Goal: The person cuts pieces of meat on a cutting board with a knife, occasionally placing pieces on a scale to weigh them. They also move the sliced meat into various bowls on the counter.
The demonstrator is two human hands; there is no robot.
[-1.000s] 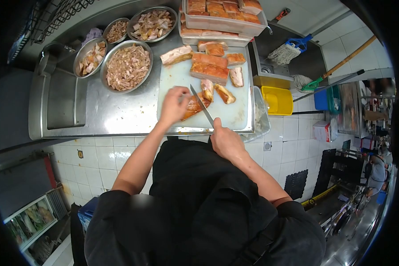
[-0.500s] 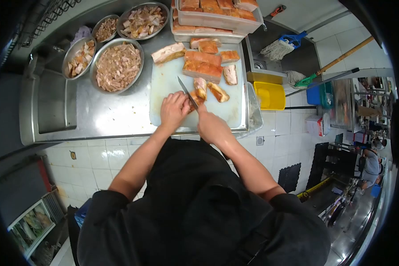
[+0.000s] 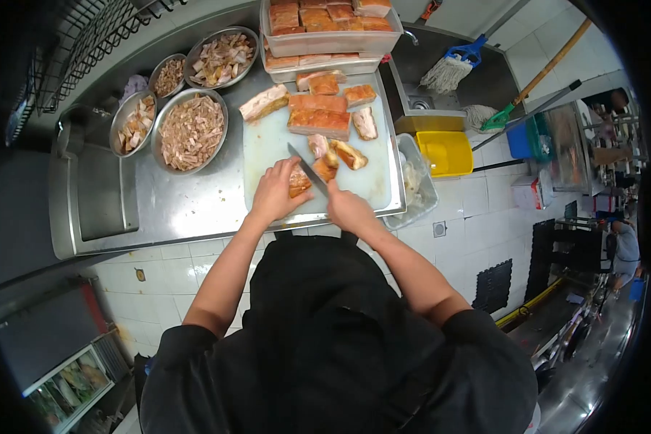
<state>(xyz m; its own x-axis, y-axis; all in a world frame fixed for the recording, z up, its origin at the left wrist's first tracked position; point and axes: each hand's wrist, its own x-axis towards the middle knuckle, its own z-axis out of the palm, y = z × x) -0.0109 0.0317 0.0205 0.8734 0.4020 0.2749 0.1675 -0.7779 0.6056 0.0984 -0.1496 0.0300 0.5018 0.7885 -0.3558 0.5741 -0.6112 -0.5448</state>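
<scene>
My right hand [image 3: 349,208] is closed round the handle of a kitchen knife [image 3: 306,168], whose blade points away and to the left. Under my left hand [image 3: 273,192] lies a piece of roast pork belly [image 3: 297,181], pinned between thumb and fingers. The blade stands between this piece and another cut piece [image 3: 325,171] to its right. All of it rests on a white cutting board [image 3: 267,152]. Farther up the board are larger blocks of pork belly [image 3: 319,123], and several smaller chunks lie around them, one a strip [image 3: 351,155] on its side.
Metal bowls with chopped meat [image 3: 189,134] stand left of the board. Stacked plastic containers [image 3: 333,45] of pork belly are behind it. A sink basin [image 3: 108,199] lies left; a clear plastic bin [image 3: 419,188] and yellow bucket [image 3: 445,153] stand right, with mops [image 3: 441,76] beyond.
The view has shifted a little. My left hand has opened its thumb wider around the pork piece, which shows more now. The knife blade has moved to the right side of that piece.
</scene>
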